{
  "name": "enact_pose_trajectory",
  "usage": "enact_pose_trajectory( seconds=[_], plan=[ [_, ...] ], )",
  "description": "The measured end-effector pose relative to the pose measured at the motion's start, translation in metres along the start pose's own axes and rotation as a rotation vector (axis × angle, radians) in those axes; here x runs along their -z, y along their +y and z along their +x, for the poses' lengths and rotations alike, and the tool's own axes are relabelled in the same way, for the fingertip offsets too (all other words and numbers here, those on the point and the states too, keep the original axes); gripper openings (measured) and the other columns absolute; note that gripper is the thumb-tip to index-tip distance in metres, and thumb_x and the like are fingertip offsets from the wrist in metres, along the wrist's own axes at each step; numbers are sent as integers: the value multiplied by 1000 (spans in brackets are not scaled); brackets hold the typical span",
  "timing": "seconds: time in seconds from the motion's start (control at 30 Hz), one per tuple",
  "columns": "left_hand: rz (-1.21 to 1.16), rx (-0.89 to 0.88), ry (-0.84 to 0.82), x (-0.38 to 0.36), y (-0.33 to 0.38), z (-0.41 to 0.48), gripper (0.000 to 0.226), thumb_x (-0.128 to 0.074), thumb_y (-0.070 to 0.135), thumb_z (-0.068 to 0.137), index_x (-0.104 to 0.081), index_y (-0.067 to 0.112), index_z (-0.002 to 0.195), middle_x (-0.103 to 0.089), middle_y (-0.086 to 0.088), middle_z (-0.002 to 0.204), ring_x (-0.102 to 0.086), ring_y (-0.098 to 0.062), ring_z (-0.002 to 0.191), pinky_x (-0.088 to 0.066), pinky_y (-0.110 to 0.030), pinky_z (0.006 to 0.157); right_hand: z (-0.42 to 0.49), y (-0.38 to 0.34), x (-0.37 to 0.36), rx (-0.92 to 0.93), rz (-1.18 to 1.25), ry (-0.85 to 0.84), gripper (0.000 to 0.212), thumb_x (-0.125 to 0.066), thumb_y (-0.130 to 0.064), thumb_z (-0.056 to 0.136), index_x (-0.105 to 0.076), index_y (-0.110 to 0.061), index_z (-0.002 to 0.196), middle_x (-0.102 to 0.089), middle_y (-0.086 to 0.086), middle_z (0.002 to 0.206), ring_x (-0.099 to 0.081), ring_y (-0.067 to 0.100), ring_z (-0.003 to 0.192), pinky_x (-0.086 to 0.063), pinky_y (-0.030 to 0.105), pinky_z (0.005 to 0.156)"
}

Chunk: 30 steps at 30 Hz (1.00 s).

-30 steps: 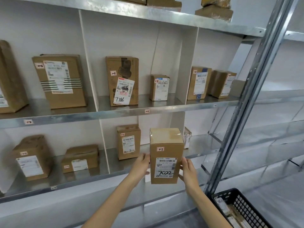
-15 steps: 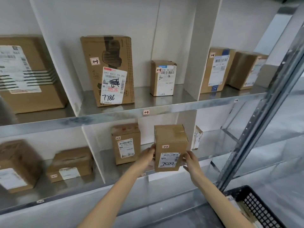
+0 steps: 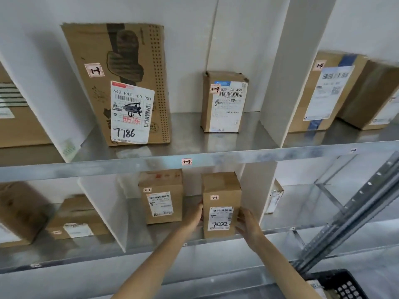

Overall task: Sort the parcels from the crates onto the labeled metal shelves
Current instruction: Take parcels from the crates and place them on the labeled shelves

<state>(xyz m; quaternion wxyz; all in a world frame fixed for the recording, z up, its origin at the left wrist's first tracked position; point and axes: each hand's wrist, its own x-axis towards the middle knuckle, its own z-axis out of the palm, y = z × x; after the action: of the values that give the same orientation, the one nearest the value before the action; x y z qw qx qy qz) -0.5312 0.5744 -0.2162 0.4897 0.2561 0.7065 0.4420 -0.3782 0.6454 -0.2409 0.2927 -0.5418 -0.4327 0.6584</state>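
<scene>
A small brown parcel (image 3: 220, 197) with a "2-3" sticker and an upside-down label reading 7022 stands upright on the lower metal shelf (image 3: 151, 242), near its front edge. My left hand (image 3: 194, 214) presses its left side and my right hand (image 3: 248, 223) its right side. Another "2-3" parcel (image 3: 162, 197) stands just to its left in the same compartment.
The upper shelf (image 3: 216, 156), tagged 1-3, carries a tall box marked 7786 (image 3: 121, 83) and a small box (image 3: 224, 102). White dividers (image 3: 274, 72) split the compartments. A slanted metal upright (image 3: 356, 214) is on the right, with a black crate (image 3: 343, 285) at bottom right.
Both hands carried the 7022 parcel forward from in front of the shelf into the lower compartment, where it now rests. The view moved closer to the shelves.
</scene>
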Motion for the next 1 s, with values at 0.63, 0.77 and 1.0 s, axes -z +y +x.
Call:
enact_pose_trajectory(
  seconds=[0.63, 0.77, 1.0],
  plan=[
    [-290, 95, 176, -25, -5, 67, 47, -39, 56, 92, -68, 20, 94, -74, -3, 95, -69, -16, 87, -51, -29, 80, 72, 8, -10, 67, 175, -20, 13, -41, -17, 98, -51, -14, 91, -61, 12, 99, -59, 29, 105, -44, 48, 102],
    [-365, 110, 128, -28, -3, 61, 40, -33, 47, 97, -63, 23, 87, -69, -3, 104, -63, -15, 92, -45, -32, 94, 95, 35, -1, 147, -8, -18, 24, -49, -48, 84, -56, -43, 106, -64, -1, 115, -58, 24, 111, -40, 52, 105],
    [-262, 213, 188, -14, -34, 40, 70, -21, 61, 93, -28, 15, 146, -32, -10, 151, -34, -27, 136, -34, -37, 108, 49, 40, -1, 79, -56, 79, 42, -45, -43, 88, -44, -31, 127, -55, 8, 126, -54, 25, 109, -42, 51, 102]
  ],
)
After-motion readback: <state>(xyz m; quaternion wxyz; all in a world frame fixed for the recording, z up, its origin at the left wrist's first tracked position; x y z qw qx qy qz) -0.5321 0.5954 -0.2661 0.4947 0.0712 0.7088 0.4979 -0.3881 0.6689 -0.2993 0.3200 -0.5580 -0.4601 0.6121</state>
